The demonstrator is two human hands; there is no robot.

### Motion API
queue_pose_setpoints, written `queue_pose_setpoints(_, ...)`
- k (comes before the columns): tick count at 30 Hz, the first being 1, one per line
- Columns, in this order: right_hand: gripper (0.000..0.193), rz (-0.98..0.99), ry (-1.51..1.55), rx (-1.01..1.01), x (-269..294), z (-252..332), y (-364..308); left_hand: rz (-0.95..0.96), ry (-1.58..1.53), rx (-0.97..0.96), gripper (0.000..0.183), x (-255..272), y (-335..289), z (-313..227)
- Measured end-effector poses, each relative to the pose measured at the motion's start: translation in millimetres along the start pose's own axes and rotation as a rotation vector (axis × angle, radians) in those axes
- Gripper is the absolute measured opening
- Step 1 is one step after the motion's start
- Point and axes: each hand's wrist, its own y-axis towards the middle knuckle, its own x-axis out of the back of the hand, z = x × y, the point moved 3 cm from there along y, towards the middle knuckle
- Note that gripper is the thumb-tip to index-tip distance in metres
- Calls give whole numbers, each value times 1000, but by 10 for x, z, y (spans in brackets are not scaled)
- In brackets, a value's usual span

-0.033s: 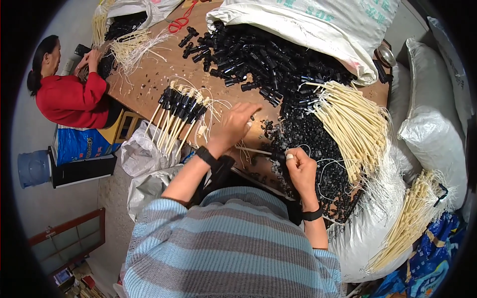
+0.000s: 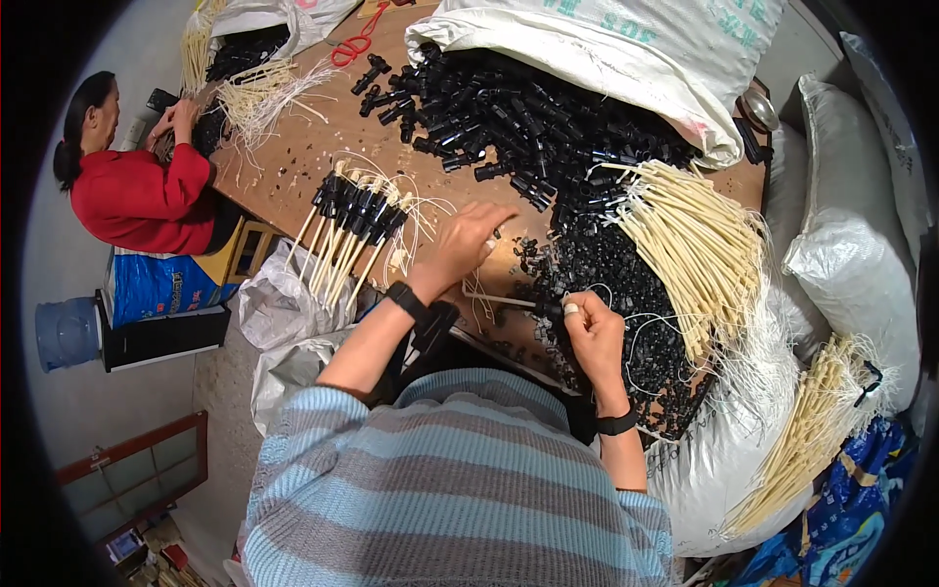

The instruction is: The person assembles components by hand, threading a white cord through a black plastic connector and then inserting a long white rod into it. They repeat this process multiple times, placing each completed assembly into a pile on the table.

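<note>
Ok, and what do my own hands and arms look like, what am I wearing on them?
Your left hand and right hand are ungloved. There is a black left wristband and a black right wristband. A pale wrap circles one right-hand digit. Ribbed knit sleeves, striped light blue and grey, leave the forearms bare.

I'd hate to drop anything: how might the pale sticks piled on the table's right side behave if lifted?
The pale sticks look straight and slender, so probably stiff. Piled side by side, they may roll apart. Their thin white strings hang tangled, likely floppy and apt to snag.
</note>
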Motion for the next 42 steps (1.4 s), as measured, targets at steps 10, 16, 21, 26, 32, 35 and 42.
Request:
queue_pose_setpoints(10, 13, -56, 340, -282, -36, -46, 96, 398, -485, 403, 20, -278, -133, -320)
queue_pose_setpoints(16, 8, 20, 584, -253, -115, -1, 122, 144, -504, 204, 22, -367, -172, -758)
queue_pose_setpoints(21, 6, 26, 622, -230, -101, -5, 74, 129, -516, 237, 30, -403, -202, -739)
queue_pose_setpoints(26, 7, -50, 338, -103, -83, 53, 36, 206, -511, 382, 27, -466, -247, -631)
queue_pose_setpoints(32, 6, -77, 194, -8, -54, 67, 38, 170, -569, 460, 17, -478, -278, -588)
queue_pose_setpoints(35, 8, -51, 159, 25, -29, 101, 24, 196, -547, 536, 19, -414, -241, -573)
queue_pose_setpoints(42, 20, 132, 1144, -206, 85, 39, 8, 348, -375, 14, 35, -269, -119, -779)
